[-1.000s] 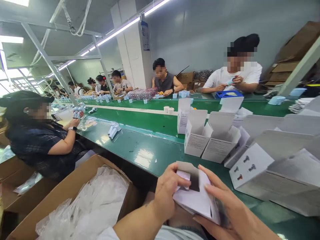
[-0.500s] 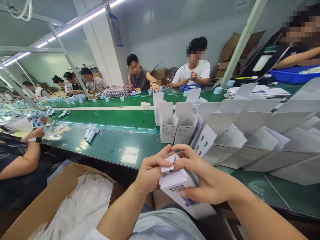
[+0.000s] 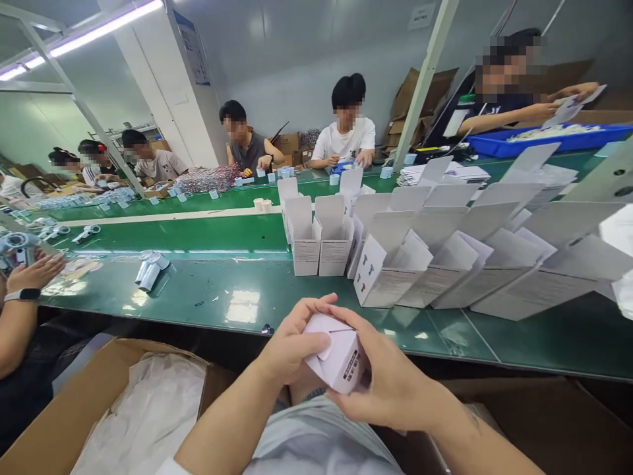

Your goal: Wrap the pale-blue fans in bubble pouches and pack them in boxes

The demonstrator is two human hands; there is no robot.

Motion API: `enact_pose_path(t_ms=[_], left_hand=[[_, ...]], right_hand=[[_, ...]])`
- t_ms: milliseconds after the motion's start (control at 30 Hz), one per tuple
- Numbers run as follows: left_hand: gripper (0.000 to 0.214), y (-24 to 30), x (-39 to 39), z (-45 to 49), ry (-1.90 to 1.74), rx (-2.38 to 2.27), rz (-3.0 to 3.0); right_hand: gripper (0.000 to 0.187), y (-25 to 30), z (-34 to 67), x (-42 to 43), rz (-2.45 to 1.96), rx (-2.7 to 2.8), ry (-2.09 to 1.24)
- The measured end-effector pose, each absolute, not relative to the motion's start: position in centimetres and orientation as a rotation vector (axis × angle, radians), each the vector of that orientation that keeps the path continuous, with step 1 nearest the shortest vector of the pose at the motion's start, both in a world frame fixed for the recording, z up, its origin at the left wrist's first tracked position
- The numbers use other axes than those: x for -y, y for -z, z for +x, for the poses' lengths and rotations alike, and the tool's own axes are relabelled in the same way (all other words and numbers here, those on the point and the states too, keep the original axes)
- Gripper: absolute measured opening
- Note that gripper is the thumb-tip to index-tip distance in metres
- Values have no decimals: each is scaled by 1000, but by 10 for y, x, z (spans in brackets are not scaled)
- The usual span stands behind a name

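Both my hands hold a small white carton [image 3: 333,353] above my lap, just in front of the green table's near edge. My left hand [image 3: 291,346] wraps its left side with the thumb pressed on the folded end flaps. My right hand [image 3: 388,376] cups it from the right and below. A barcode label shows on the carton's side. Beyond it, a row of open white cartons [image 3: 445,264] with raised lids stands on the table.
A brown cardboard box [image 3: 74,409] with clear plastic bags sits low at my left. The green table [image 3: 222,290] carries a grey-blue part [image 3: 148,267] and more small parts farther left. Several people work along both sides. A blue tray [image 3: 544,138] lies far right.
My view has swung to the right. The carton's end flaps, open a second ago, are now folded shut under my thumbs, and the carton has turned in my hands.
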State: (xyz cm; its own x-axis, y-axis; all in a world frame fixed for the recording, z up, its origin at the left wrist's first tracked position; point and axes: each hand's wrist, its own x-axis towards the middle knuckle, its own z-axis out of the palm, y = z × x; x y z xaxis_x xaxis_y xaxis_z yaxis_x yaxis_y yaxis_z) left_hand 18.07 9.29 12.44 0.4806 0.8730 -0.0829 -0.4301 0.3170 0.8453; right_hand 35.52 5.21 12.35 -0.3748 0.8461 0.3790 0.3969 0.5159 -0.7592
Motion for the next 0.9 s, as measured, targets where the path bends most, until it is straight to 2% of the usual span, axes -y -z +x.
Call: enact_pose_path(t_ms=[67, 200, 567, 733, 867, 900], left_hand=[[46, -122, -86, 189, -931, -619, 796], [44, -117, -70, 200, -1011, -721, 777], [48, -107, -67, 199, -997, -595, 954], [61, -113, -71, 193, -955, -478, 797], [47, -108, -78, 180, -1014, -629, 580], [50, -104, -78, 178, -943, -681, 541]], right_hand=[[93, -121, 361, -54, -967, 1987, -765], [90, -112, 370, -57, -889, 2013, -813], [93, -111, 380, -60, -696, 2057, -624], [97, -118, 387, -59, -614, 2109, -619], [92, -131, 393, -54, -598, 2126, -489], [89, -134, 390, -53, -565, 2153, -432]])
